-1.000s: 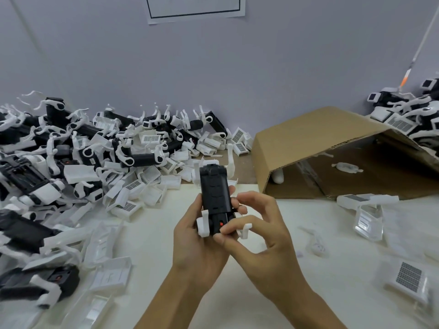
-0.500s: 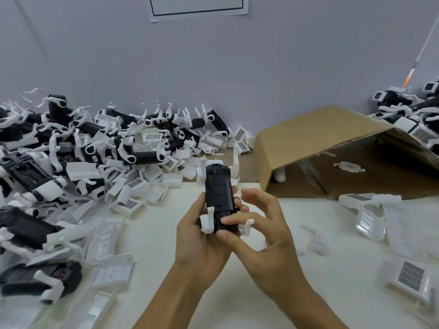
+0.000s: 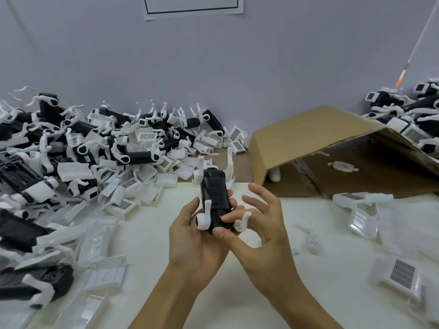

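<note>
No legible text, seemingly, even on black device (image 3: 213,191).

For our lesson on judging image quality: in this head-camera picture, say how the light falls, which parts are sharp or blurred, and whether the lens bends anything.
Head view: even light, no glare, faint shadows under the left hand and right hand; the black device they hold is sharp; white parts at the lower corners smear; the paper sheet bows slightly along its lower edge.

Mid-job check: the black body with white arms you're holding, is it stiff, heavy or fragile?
Probably stiff: the black body holds its boxy shape in the left hand. Likely light, since that one hand carries it. Its thin white arms jut out unsupported, so they look easiest to snap; the right hand pinches the lower end.
</note>
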`<state>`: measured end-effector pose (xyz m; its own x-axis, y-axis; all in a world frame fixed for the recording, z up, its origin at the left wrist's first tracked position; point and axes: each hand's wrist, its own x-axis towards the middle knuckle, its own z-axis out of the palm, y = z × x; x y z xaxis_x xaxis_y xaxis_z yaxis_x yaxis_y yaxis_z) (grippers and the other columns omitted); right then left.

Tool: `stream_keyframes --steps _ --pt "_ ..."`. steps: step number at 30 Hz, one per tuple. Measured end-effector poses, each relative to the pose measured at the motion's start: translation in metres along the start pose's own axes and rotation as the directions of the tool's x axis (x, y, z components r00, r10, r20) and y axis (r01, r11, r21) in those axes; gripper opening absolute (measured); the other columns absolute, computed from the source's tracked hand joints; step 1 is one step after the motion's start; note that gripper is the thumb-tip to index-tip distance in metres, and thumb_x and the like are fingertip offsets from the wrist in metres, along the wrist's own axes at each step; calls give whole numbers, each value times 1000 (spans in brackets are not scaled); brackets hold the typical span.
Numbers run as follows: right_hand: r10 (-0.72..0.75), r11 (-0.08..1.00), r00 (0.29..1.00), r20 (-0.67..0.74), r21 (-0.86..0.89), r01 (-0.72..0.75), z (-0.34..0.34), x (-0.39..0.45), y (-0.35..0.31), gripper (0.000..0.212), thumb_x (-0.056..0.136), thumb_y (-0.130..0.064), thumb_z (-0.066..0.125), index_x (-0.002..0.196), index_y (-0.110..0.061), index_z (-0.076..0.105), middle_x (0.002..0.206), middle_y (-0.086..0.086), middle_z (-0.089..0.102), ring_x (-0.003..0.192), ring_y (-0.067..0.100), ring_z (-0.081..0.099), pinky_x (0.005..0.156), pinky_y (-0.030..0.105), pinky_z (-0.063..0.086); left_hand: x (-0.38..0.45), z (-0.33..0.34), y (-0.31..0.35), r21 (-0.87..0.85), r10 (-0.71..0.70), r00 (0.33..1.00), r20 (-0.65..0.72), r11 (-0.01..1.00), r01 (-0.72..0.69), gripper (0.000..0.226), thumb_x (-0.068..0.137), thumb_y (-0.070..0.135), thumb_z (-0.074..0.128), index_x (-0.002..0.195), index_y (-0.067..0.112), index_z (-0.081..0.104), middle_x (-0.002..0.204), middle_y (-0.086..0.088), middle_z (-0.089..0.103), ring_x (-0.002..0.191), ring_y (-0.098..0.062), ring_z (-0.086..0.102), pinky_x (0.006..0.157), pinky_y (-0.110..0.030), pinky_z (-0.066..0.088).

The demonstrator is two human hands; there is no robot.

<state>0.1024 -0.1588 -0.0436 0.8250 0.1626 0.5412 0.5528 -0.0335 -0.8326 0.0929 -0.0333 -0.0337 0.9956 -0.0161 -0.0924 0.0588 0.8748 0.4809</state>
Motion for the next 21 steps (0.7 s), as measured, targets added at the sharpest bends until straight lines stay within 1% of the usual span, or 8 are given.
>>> stream_keyframes --steps 3,6,8,11,15,18,19,21 --pt "36 999 998 47 27 -38 0 -1 2 26 76 -16 87 86 -36 74 138 -27 42 138 6 41 108 29 42 0 -3 0 18 -1 1000 6 1000 0 53 99 31 42 129 -8 62 108 -21 62 93 -29 63 93 -40 52" --pt "83 997 994 70 -2 -83 -1 0 -2 27 77 -25 85 91 -47 76 143 -32 37 140 -3 34 105 7 33 2 -5 1 82 -7 1000 -4 997 8 50 100 30 42 126 -7 64 113 -21 65 99 -32 67 97 -40 50" --pt "107 994 989 104 -15 -106 -4 1 -2 27 79 -27 84 95 -48 77 145 -30 36 140 -6 33 103 4 34 3 -4 3 108 8 1000 -16 994 -7 50 100 32 44 125 -5 65 119 -22 69 105 -34 70 93 -40 58" --pt "202 979 971 129 -13 -202 -6 5 2 24 86 -26 78 102 -43 74 137 -26 46 128 -7 47 99 22 49 4 0 10 180 115 991 -64 978 -102 54 91 35 58 127 -5 64 123 -21 70 105 -30 72 78 -37 62" --pt "317 947 946 63 -74 -312 -4 9 10 32 91 -23 72 108 -47 57 126 -28 52 113 -19 49 80 7 47 9 -2 16 339 327 905 -273 913 -227 70 75 29 76 134 0 51 114 -17 70 96 -32 70 73 -41 62" --pt "340 934 938 66 -136 -329 -4 6 18 44 92 -23 70 119 -50 47 127 -34 48 118 -18 45 84 8 45 11 -9 26 543 544 747 -382 786 -295 46 82 22 79 105 19 40 112 -14 68 90 -27 72 81 -49 56" --pt "343 935 936 83 -130 -331 -2 6 19 47 92 -27 70 125 -50 45 128 -35 47 120 -18 44 88 10 45 11 -11 29 591 565 737 -371 756 -281 38 88 22 75 98 22 38 105 -10 71 82 -23 73 80 -47 55" --pt "369 929 919 141 -81 -360 1 5 18 58 88 -48 70 138 -45 42 134 -33 46 122 -20 43 94 12 44 12 -15 30 621 496 815 -301 750 -227 25 92 21 68 87 20 43 82 -5 75 67 -17 73 67 -38 56"
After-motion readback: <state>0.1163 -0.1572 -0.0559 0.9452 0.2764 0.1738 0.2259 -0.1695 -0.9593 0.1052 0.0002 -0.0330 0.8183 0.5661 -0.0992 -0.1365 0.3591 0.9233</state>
